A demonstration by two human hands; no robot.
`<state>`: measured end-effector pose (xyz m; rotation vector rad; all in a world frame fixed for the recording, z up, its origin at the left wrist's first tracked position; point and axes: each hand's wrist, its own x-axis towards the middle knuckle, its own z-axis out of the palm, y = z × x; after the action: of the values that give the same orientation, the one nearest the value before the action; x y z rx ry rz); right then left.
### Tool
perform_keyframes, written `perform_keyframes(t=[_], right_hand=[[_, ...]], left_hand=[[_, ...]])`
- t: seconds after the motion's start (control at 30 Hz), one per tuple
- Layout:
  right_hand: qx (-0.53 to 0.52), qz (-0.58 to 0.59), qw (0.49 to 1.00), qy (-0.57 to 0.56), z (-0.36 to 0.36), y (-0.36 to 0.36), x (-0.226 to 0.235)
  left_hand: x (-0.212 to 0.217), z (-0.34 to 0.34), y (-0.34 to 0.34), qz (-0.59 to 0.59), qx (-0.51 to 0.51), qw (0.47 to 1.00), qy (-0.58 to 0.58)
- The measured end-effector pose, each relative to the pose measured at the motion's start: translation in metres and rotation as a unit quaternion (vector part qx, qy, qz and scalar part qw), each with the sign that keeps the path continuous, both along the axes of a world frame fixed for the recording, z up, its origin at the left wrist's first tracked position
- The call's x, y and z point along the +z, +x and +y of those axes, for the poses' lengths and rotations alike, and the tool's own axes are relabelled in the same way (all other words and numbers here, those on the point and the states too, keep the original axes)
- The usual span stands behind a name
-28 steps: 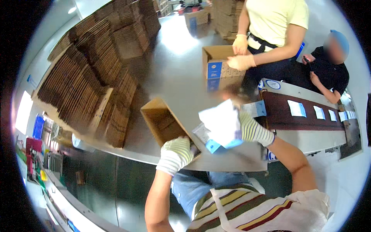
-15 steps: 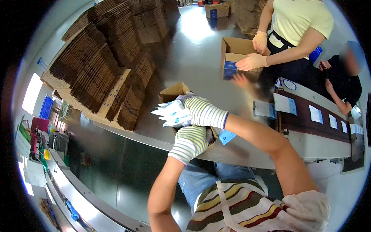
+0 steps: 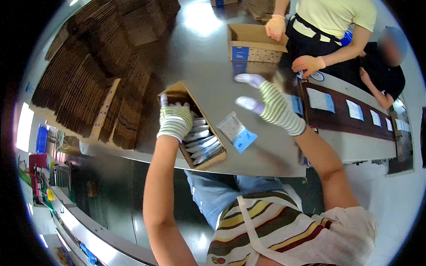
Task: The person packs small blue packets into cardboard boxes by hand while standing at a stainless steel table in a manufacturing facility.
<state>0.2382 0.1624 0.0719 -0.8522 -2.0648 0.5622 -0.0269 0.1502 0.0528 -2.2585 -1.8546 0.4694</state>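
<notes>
Near the front edge of the bench point(image 3: 266, 164), the left hand point(image 3: 174, 120) grips the packet-filled carton point(image 3: 208, 157), which should stay steady, while the right hand point(image 3: 270, 103) hovers spread and empty above a loose packet point(image 3: 236, 130).

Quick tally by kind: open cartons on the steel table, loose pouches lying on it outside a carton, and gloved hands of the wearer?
Open cartons: 2, the long carton under the left hand and the far carton.
Loose pouches: 1, the white and blue pouch.
Gloved hands: 2, counting the right hand.
Total: 5
</notes>
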Motion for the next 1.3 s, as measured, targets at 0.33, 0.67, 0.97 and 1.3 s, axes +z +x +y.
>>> perform_keyframes(t=[0.33, 0.67, 0.97, 1.3], right_hand=[[-0.130, -0.042, 0.975, -0.175, 0.010, 0.141, -0.038], [-0.094, -0.235, 0.960, -0.123, 0.076, 0.186, -0.032], [0.027, -0.630, 0.714, -0.303, 0.153, 0.142, -0.098], [-0.022, -0.514, 0.845, -0.142, 0.009, 0.070, -0.080]], left_hand=[[-0.014, 0.032, -0.015, -0.114, 0.038, 0.950, -0.289], [-0.035, -0.020, -0.025, -0.272, -0.081, 0.941, -0.186], [-0.042, -0.019, -0.005, -0.246, -0.031, 0.958, -0.147], [-0.024, -0.025, 0.000, -0.234, -0.011, 0.962, -0.144]])
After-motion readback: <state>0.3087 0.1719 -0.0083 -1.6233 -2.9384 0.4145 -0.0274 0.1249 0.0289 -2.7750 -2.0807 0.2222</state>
